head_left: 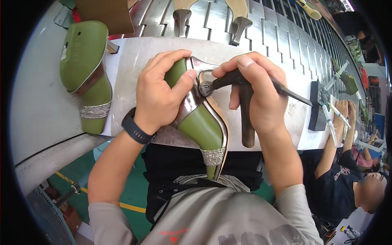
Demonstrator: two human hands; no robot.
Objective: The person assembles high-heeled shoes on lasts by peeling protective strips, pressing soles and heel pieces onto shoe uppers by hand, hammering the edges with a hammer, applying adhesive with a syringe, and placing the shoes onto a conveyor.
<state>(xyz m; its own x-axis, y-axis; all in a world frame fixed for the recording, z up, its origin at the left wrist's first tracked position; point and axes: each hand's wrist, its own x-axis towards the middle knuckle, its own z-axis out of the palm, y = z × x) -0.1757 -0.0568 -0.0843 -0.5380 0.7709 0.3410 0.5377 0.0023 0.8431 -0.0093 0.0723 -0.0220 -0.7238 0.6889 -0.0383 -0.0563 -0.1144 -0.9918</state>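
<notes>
A green shoe last [202, 126] lies on its side before me, with a shiny pewter strap, a glittery silver band [213, 156] and a tan sole edge. My left hand [161, 90] is wrapped round its heel end, thumb on the strap. My right hand [261, 90] is closed on a dark shoemaker's hammer [247, 118], its handle pointing down toward me. The hammer's round face rests against or just beside the strap's edge near the sole; exact contact is hard to see.
Another green last [83, 61] with a silver band stands at the left. Heeled shoe parts [181, 20] sit on the slatted metal conveyor [208, 24] beyond the worktable [130, 53]. A dark block [317, 106] and syringes [329, 120] are at the right, near a co-worker's hands [345, 112].
</notes>
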